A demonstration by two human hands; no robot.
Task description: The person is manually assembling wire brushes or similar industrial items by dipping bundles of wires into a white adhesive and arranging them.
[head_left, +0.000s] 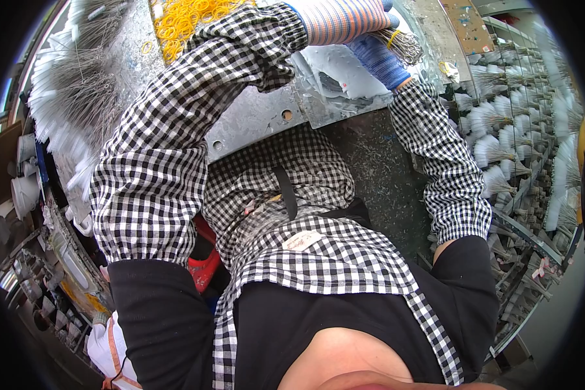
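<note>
My left hand wears a striped orange and blue glove and reaches to the top edge of the view, over a metal workbench. My right hand wears a blue glove and grips a bundle of thin grey wires held by a yellow rubber band. Both hands meet at that bundle. Whether the left fingers also hold it is hidden by the frame edge. Both forearms are in black and white checked sleeves.
A heap of yellow rubber bands lies on the bench at the upper left. Loose grey wires are piled on the left. Racks of bundled wires fill the right side. White plastic sheet lies under the hands.
</note>
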